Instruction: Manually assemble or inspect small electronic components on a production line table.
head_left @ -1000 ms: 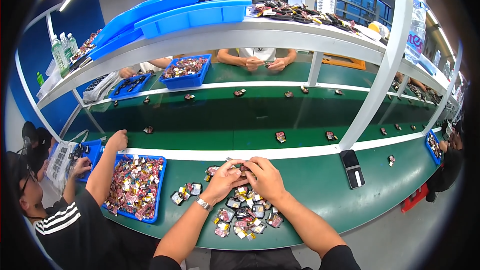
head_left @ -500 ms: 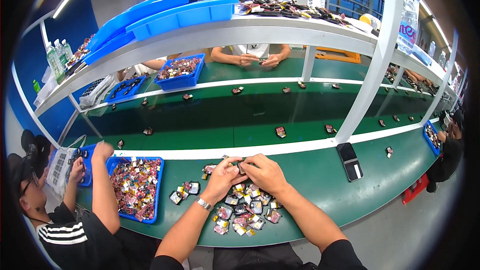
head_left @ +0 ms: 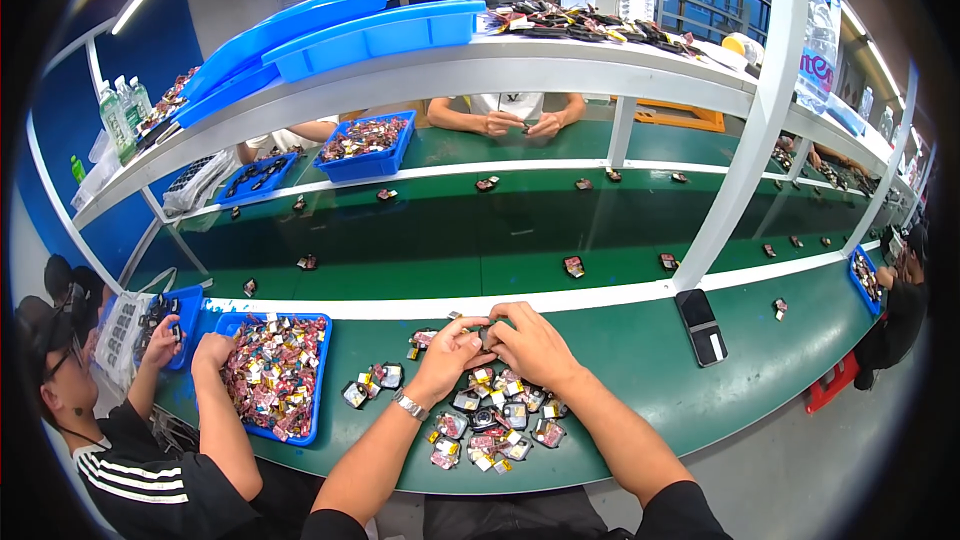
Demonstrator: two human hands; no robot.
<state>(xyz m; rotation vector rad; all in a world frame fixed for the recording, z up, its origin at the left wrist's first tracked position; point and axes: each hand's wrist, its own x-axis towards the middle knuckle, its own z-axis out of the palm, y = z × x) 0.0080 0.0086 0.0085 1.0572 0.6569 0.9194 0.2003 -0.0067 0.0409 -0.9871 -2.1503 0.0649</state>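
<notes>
My left hand [head_left: 447, 354], with a metal-banded watch [head_left: 408, 403] on its wrist, meets my right hand [head_left: 530, 346] above the green bench. Fingers of both are closed together around a small dark piece [head_left: 487, 338], mostly hidden by the fingertips; it looks like one of the small electronic modules. Beneath and just in front of my hands lies a loose pile of such modules [head_left: 484, 420], black-cased with pink and yellow labels and wires. A smaller cluster of modules [head_left: 383, 377] rests left of my left wrist.
Left of me stands a blue bin [head_left: 325, 380] full of small wired parts, with a co-worker's hand [head_left: 213, 351] at it. A black phone-like device [head_left: 701, 327] lies to the right. Beyond a white rail, spaced modules [head_left: 573, 267] lie on a dark green belt. A white post [head_left: 745, 130] rises ahead.
The co-worker's raised hand at the left has come down to the blue bin's edge. My hands stay together at the same spot, fingers shifting slightly.
</notes>
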